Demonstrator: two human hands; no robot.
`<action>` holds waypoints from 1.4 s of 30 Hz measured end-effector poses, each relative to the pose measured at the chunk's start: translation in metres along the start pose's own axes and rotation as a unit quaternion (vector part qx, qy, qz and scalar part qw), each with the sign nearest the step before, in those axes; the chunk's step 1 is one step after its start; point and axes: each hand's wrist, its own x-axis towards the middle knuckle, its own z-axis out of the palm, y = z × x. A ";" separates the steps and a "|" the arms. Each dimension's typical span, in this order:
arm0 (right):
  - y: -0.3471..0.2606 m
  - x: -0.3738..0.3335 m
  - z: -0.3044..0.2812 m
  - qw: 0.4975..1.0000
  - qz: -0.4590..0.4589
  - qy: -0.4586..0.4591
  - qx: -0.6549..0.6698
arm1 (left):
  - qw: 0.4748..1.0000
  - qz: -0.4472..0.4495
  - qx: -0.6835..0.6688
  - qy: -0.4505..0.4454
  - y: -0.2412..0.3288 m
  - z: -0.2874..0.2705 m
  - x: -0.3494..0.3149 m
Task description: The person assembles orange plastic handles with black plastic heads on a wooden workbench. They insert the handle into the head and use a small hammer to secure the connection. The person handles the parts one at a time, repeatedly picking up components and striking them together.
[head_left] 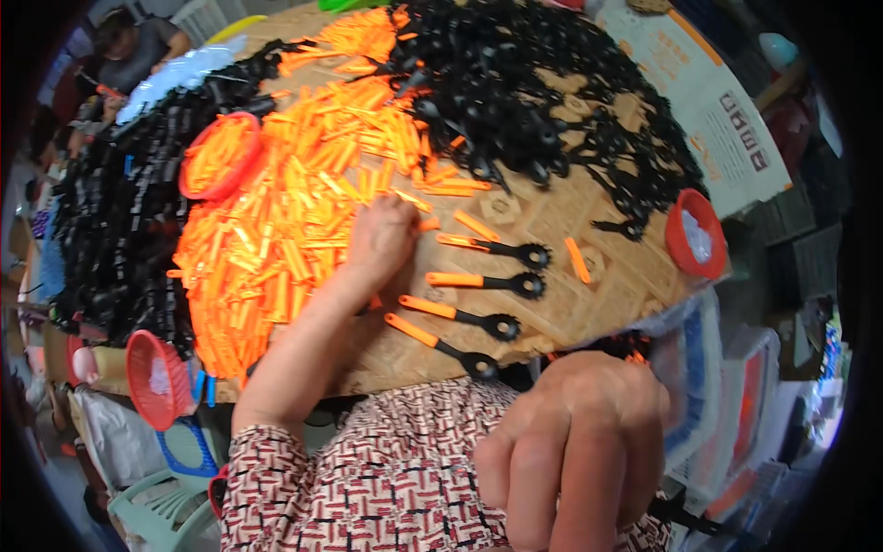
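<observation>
Hands of a seated person work over a woven board point(561, 313) crowded with small plastic parts. The left hand point(379, 241) reaches forward onto the board, palm down, fingers curled into the edge of a big heap of orange plastic handles point(276, 230); whether it pinches one cannot be told, since the fingertips are buried in the heap. Just to the right of that hand, four assembled tools point(483, 281) lie in a loose row, each an orange handle joined to a black ring-shaped head, heads pointing right. A few loose orange handles lie near them, one point(578, 260) just past the heads.

The right hand point(575, 442) is close to the camera, low in the view, off the near edge of the board and above a lap in red-and-white patterned cloth point(386, 478). Its fingers are folded down into a loose fist; nothing can be seen in its grip.

A mass of black ring-headed parts point(543, 101) covers the far right of the board, and more black pieces point(120, 212) pile up at far left. A red bowl point(219, 155) filled with orange handles sits on the orange heap. A second red bowl point(695, 235) rests at the board's right edge, and a red basket point(154, 377) sits low at left.
</observation>
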 end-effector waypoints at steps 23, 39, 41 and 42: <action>0.021 -0.126 -0.050 0.673 0.285 0.559 -0.392 | 0.943 0.024 -0.333 0.019 0.028 -0.100 -0.020; 0.045 -0.126 -0.053 0.656 0.366 0.554 -0.360 | 0.969 0.095 -0.225 -0.028 0.036 -0.106 -0.054; 0.046 -0.123 -0.051 0.660 0.370 0.548 -0.358 | 0.970 0.096 -0.220 -0.040 0.036 -0.106 -0.055; 0.047 -0.122 -0.050 0.662 0.378 0.541 -0.355 | 0.970 0.093 -0.220 -0.046 0.036 -0.105 -0.057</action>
